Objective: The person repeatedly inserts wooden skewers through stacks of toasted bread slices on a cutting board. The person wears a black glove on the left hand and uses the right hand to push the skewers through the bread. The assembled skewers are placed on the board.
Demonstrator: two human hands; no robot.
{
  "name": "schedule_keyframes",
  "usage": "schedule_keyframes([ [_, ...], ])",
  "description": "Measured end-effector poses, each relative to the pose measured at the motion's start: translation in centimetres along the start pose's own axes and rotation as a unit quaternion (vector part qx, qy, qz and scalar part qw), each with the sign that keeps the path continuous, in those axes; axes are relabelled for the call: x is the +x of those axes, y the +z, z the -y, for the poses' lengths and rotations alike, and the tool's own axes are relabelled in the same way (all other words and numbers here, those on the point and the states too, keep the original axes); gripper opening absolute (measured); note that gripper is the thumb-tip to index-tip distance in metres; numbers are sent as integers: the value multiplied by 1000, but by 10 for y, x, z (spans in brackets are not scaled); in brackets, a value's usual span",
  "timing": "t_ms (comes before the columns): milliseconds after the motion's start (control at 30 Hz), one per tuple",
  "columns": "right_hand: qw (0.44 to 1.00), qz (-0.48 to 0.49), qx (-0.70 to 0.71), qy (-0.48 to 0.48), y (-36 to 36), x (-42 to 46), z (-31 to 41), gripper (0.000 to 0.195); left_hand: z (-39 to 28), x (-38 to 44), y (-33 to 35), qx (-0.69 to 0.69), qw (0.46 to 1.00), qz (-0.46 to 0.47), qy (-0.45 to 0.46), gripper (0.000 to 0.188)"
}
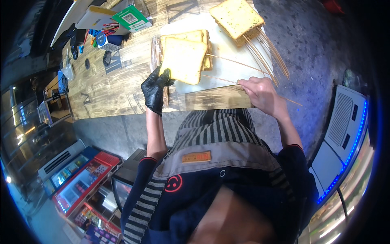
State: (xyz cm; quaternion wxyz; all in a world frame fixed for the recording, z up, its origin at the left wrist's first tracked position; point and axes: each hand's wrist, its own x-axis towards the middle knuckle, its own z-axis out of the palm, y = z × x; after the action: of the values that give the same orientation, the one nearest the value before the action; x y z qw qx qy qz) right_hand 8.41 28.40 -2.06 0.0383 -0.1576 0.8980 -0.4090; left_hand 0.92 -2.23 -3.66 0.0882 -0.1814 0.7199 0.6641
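Note:
My left hand [154, 91], in a black glove, grips the near left corner of a square bread slice [184, 59]. My right hand [262, 93] is bare and pinches a thin wooden skewer [221, 79]. Its far end meets the slice's right edge; how deep it goes in is hidden. Behind and partly beneath this slice are more bread slices [182, 34], browned at the edges. A second skewer [236, 62] juts rightward from them. A white sheet or board [225, 74] lies under the bread.
At the back right sits a stack of skewered, herb-flecked bread [237, 16], its sticks [278, 59] overhanging the table edge. A bundle of skewers [156, 50] in clear plastic lies left of the bread. A green printed-code stand [131, 18] and a pen holder [109, 41] occupy the wooden table [122, 91].

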Motion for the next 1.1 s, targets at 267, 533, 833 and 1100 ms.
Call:
schedule_keyframes([
  [267,1000,13,13,3,-1,6,1,16,-1,1,0,-8,1000,-8,-2,34],
  [533,1000,16,14,7,-4,6,2,17,0,1,-1,10,1000,1,6,36],
  [833,1000,5,5,0,-4,4,1,15,1,2,-1,2,1000,-8,5,35],
  [1100,999,30,22,1,-2,7,0,17,1,3,-1,21,1000,-15,-2,36],
])
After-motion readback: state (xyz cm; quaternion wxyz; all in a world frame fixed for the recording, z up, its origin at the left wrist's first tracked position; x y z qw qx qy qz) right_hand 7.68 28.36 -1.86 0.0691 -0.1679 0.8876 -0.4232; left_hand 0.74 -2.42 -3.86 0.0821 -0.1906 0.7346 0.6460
